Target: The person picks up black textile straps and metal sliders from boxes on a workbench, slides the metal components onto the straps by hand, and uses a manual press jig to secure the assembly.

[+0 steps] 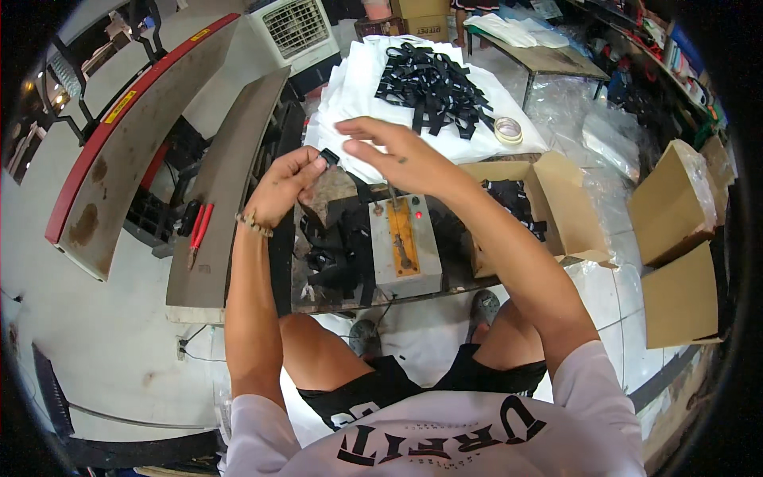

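My left hand [284, 184] pinches a black strap [329, 157] between thumb and fingers, its short end sticking out toward the right. Just right of that end, my right hand [397, 153] is open, fingers stretched out and apart from the strap. Below my hands stands a grey metal box device [429, 253] with an orange top panel and a lit red light. Left of it lies a loose heap of black straps [338, 253]. An open cardboard box [571, 203] to the right holds more black straps [515, 205], partly behind my right forearm.
Beyond my hands, a pile of black straps [433, 86] and tape rolls [508, 130] lie on stacked white sheets [350, 87]. Red-handled pliers [201, 229] rest on a brown board [226, 179] at left. More cardboard boxes [679, 294] stand at right; an air cooler [292, 30] is behind.
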Motion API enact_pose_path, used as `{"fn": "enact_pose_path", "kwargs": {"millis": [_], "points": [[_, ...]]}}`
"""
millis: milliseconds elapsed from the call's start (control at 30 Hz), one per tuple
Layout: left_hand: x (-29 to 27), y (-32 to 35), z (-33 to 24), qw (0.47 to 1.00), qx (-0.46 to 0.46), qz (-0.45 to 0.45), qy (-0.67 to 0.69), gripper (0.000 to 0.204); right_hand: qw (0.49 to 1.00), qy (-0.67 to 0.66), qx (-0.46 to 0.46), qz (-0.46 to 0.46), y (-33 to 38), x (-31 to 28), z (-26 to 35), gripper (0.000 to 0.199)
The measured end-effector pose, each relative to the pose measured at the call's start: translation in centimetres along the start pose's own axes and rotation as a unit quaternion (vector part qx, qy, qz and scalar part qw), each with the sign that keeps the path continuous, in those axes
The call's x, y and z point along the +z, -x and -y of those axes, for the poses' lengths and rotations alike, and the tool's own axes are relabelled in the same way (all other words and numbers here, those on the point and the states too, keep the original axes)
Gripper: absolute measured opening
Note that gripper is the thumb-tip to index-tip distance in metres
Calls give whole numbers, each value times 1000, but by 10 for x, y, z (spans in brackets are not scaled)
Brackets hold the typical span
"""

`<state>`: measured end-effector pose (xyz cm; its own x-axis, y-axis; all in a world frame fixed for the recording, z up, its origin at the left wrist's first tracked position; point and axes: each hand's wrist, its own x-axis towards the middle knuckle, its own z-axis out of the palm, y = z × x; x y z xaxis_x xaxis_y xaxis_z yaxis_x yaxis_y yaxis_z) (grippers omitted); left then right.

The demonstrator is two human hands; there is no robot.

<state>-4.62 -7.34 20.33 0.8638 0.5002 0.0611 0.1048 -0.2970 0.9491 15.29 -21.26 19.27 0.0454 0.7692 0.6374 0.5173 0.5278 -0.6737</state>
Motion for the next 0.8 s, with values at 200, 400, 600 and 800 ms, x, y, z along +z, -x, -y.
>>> {"fn": "enact_pose_path", "kwargs": {"millis": [200, 400, 600, 800], "points": [[13, 60, -39, 998, 27, -47, -26, 15, 946, -240, 119, 184, -15, 11, 25, 22], [-7, 86, -7, 993, 48, -76, -75, 17, 971, -118, 149, 145, -23, 18, 27, 17], [20, 87, 6, 973, 101, -117, 174, 16, 985, 36, 24, 167, -38, 57, 67, 19], [15, 82, 20, 982, 74, -120, 125, 11, 984, -40, 113, 132, -21, 30, 62, 15]]}}
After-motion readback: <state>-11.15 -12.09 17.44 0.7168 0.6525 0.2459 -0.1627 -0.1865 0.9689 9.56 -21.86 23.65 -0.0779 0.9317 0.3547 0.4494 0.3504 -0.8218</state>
